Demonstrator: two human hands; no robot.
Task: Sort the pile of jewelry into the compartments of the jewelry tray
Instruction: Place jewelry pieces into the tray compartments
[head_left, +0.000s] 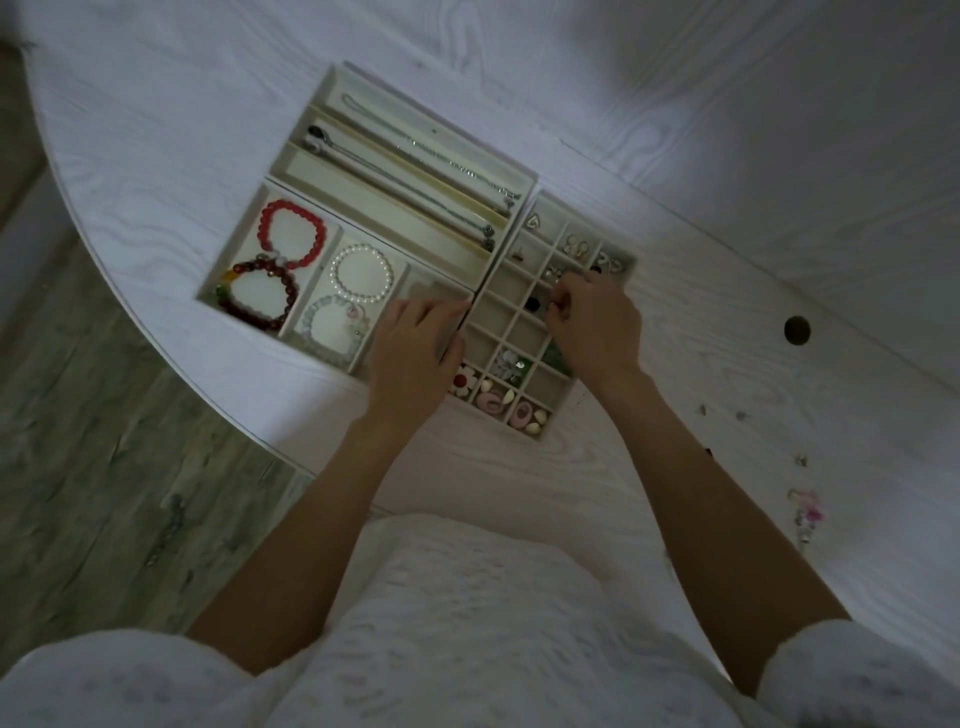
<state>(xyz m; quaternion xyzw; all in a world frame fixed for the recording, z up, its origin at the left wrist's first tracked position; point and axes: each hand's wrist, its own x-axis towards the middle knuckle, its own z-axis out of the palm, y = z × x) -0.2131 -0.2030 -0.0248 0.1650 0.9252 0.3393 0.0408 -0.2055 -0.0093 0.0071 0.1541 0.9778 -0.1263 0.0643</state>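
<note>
Right hand (592, 327) over tray (519, 312) grid, fingers curled, pinching something unseen.
Left hand (415, 353) flat, steadying divider; loose pieces (804, 512) far right of tray.

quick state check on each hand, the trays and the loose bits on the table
left hand: open, resting on bracelet tray
right hand: fingers curled over grid tray, contents unclear
necklace tray: chains laid straight
loose jewelry: unsorted on table
</note>
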